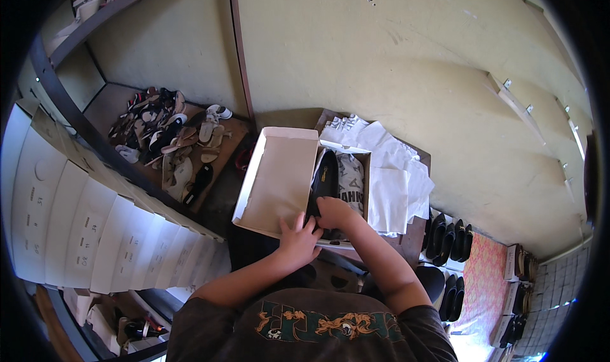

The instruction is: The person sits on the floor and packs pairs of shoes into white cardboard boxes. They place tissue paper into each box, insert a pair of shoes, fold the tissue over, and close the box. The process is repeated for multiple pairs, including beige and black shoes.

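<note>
A person seen from above works with both bare hands at an open shoebox (366, 187) in the middle of the frame. A black shoe (328, 183) lies lengthwise along the left side of the box, its near end right at the fingers and the rest stretching away toward the top of the frame. The right hand (333, 213) is curled over that near end; its fingertips are hidden, so whether it is clamped on the shoe cannot be told. The left hand (300, 241) is just beside it, fingers parted at the box's near edge; whether they pinch anything is also unclear.

Beside the shoe, filling the box's right side, is a bundle of white printed paper (351, 179). A shallow lid (274, 181), pale brown inside with white edges, lies open against the box's left side. White paper sheets (389, 193) spread to the right of the box.

The shoe is slim and dark, with a small gold-coloured mark on its insole. At upper left, a shelf (230, 147) bears a heap of sandals (182, 171).
</note>
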Tool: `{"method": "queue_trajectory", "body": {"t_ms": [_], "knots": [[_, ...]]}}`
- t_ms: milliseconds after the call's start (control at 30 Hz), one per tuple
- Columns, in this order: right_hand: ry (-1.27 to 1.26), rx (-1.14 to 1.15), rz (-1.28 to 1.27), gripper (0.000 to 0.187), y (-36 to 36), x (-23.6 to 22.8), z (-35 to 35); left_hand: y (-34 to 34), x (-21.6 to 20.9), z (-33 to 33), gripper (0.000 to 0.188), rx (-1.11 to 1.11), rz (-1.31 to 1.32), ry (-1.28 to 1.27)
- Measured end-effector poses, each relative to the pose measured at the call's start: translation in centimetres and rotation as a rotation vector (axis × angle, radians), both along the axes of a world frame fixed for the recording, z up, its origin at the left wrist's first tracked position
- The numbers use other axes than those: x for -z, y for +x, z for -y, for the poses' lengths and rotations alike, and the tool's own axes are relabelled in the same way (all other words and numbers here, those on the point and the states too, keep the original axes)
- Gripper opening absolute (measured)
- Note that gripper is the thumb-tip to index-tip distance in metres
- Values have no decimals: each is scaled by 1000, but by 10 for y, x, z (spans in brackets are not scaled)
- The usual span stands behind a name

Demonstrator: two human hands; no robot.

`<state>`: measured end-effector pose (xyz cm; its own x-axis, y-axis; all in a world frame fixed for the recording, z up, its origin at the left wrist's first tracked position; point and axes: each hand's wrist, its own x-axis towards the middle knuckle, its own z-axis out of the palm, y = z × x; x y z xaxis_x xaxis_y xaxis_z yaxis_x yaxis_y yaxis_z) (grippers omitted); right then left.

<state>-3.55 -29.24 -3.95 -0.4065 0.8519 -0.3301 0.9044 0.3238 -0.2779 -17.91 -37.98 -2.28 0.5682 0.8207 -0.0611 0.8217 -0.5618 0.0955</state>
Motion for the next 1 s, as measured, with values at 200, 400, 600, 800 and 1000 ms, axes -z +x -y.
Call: {"method": "queue_trajectory", "body": {"t_ms": [200, 400, 600, 800, 1000], "knots": [[35, -27, -3, 38, -2, 11, -1, 4, -1, -3, 53, 15, -71, -59], [-61, -10, -289, 47, 35, -2, -34, 11, -18, -2, 56, 25, 5, 5], [380, 56, -20, 46, 27, 23, -61, 31, -6, -10, 58, 54, 62, 11], [229, 125, 154, 43, 4, 22, -67, 33, -5, -13, 47, 111, -13, -154], [179, 144, 164, 44, -3, 16, -65, 32, 4, -13, 44, 97, 46, -116]]}}
